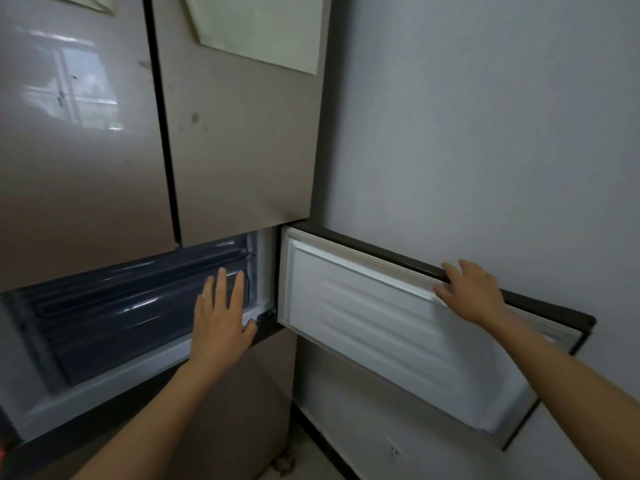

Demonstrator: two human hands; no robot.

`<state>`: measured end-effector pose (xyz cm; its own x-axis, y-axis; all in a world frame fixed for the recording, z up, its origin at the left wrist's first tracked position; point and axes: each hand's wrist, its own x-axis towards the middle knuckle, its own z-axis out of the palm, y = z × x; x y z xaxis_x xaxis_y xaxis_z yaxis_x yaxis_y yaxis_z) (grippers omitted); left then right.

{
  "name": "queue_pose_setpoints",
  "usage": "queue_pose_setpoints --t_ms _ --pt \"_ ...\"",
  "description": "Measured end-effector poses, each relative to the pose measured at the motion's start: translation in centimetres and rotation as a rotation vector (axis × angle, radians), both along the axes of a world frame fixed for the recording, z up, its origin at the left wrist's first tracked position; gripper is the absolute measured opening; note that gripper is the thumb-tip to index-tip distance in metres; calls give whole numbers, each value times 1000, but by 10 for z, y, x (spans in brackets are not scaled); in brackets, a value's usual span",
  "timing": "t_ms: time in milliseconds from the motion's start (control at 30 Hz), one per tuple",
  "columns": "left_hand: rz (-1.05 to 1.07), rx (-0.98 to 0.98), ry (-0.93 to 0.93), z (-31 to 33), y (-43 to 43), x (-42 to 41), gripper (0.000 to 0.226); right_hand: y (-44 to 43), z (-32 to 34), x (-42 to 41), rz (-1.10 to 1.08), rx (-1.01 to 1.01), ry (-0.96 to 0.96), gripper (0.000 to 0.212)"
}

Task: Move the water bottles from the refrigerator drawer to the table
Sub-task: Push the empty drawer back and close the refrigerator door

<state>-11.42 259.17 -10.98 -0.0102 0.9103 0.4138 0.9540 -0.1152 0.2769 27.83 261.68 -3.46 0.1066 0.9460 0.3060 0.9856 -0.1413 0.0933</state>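
The refrigerator (242, 150) fills the left of my view, its two tall beige upper doors shut, a pale sheet of paper (256, 26) stuck to the right one. Beside it on the right stands a plain grey wall (485, 116). Below the upper doors a small compartment door (398, 323) is swung wide open to the right, its white ribbed inner face turned toward me and its dark outer edge close to the wall. In the opening it uncovers sits the refrigerator drawer (114, 313), a dark translucent front with long horizontal ridges, pushed in and closed; I cannot see through it, so I cannot tell whether the water bottles are inside, and none shows anywhere in view.

My right hand (467, 292) rests on the top edge of the open door, fingers curled over the rim and thumb on the white inner face, gripping it lightly. My left hand (220, 317) is spread flat, fingers straight and apart, palm at the right end of the drawer front, holding nothing; whether it actually touches the drawer I cannot tell.
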Motion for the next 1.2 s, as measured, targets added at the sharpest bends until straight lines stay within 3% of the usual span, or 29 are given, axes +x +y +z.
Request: queue_pose_setpoints --t_ms 67,133,333,433,533,600,700,800,867,1067,1200 --pt "9 -31 0 5 -4 10 84 -6 -1 19 -143 -144 134 56" --pt "9 -40 -36 14 -6 23 84 -9 -3 26 -153 -135 217 53" --pt "-65 -17 -124 36 -15 81 78 -20 24 19 -85 -230 224 40" --pt "-196 -12 -141 38 -35 124 71 -31 32 23 16 -270 435 35" --pt "-357 6 -202 47 -53 156 81 -46 44 10 160 -376 767 28" --pt "-402 16 -210 59 -69 173 67 -62 42 -4 275 -423 847 24" --pt "-453 -31 -147 74 -95 178 37 -78 18 -29 508 -415 806 36" --pt "-549 -174 -77 89 -125 157 35 -78 -14 -60 737 -402 619 48" --pt "-560 -300 -59 95 -144 139 31 -82 -25 -85 825 -377 603 58" --pt "-264 -444 338 89 -157 75 33 -70 -28 -164 1021 -291 445 58" --pt "-65 -516 575 80 -149 28 46 -54 -29 -229 1114 -270 334 54"
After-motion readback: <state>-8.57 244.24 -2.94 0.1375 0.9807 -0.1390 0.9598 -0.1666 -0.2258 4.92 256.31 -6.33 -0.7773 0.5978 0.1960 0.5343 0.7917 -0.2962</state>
